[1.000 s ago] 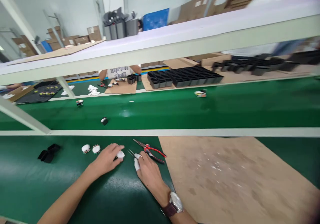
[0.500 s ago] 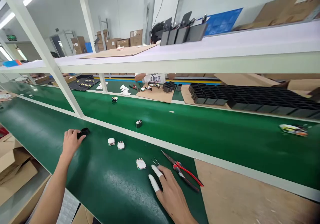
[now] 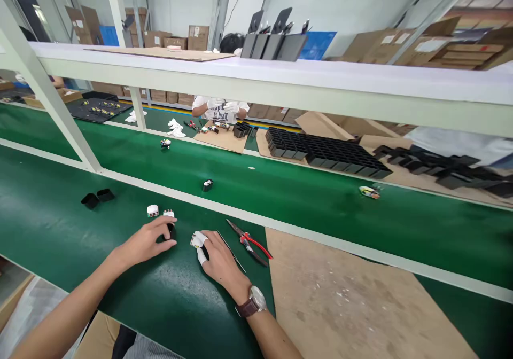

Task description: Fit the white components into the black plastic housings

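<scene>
My left hand (image 3: 149, 241) is closed round a small black case (image 3: 170, 229), mostly hidden by the fingers. To its right, my right hand (image 3: 218, 260), with white covers on two fingers, grips a small white-topped circuit part (image 3: 196, 240). Thin metal tweezers (image 3: 232, 253) lie along the back of that hand. Two more white-topped parts (image 3: 153, 210) (image 3: 169, 213) rest just beyond my left hand. Farther left, two black cases (image 3: 90, 201) (image 3: 106, 194) sit on the green bench. Red-handled pliers (image 3: 248, 241) lie right of my right hand.
A brown board (image 3: 340, 295) covers the bench at the right. Beyond the white divider (image 3: 180, 205), a filled black case (image 3: 207, 185) and loose parts rest on the green belt (image 3: 280, 188). A white shelf (image 3: 256, 89) spans above. Across sits a person (image 3: 220, 109) with gloved hands.
My left hand has come right with a black case, leaving two cases behind. My right hand has moved left onto the circuit part and closed on it. The view has turned right.
</scene>
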`<state>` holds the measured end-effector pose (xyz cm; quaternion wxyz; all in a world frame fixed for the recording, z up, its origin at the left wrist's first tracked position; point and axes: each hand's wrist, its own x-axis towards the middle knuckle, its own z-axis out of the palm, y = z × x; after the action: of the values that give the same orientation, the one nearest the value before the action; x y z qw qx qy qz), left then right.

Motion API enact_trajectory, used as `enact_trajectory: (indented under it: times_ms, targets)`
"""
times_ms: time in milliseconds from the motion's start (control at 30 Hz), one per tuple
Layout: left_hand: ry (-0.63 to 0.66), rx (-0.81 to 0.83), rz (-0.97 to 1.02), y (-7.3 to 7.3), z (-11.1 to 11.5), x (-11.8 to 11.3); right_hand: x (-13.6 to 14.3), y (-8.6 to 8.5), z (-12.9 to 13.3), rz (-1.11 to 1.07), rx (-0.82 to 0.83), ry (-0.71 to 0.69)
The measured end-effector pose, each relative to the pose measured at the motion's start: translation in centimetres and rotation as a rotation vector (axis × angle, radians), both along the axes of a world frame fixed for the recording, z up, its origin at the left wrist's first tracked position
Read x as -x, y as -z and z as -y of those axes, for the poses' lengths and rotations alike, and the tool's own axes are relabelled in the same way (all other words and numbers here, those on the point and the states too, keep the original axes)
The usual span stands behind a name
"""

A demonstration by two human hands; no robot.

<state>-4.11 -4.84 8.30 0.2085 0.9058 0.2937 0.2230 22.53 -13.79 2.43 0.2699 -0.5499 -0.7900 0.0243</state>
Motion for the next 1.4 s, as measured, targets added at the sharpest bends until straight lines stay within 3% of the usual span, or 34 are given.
enact_trajectory:
  times_ms: [100,200,433,667,900,1200,1300,1400]
  targets:
    - [0.11,0.078,-0.026,1.4,-0.3,-3.1,-0.4,0.4,0.9,0.01,-0.027,0.017]
    - [0.114,0.136,0.01,2.9,-1.1,-4.7,-0.4,1.0,1.7,0.059,-0.054,0.066]
    - [0.013,0.265,0.068,5.0,-0.8,-4.3,-0.1,1.4,1.3,-0.075,-0.104,0.109]
    - [0.02,0.29,0.054,5.0,-0.4,-4.3,-0.1,0.2,1.8,-0.212,-0.172,0.15]
    - [-0.074,0.166,-0.009,5.6,-0.2,-4.7,-0.3,0.6,2.4,-0.104,-0.073,0.16]
    - [0.145,0.382,-0.048,3.6,-0.9,-3.9,-0.4,0.4,2.2,-0.176,-0.091,0.178]
    - [0.111,0.352,-0.035,4.1,-0.7,-4.2,-0.3,-0.4,2.4,-0.248,-0.181,0.219]
    - [0.057,0.266,0.042,4.8,-0.2,-4.6,-0.2,-1.3,2.8,-0.336,-0.213,0.17]
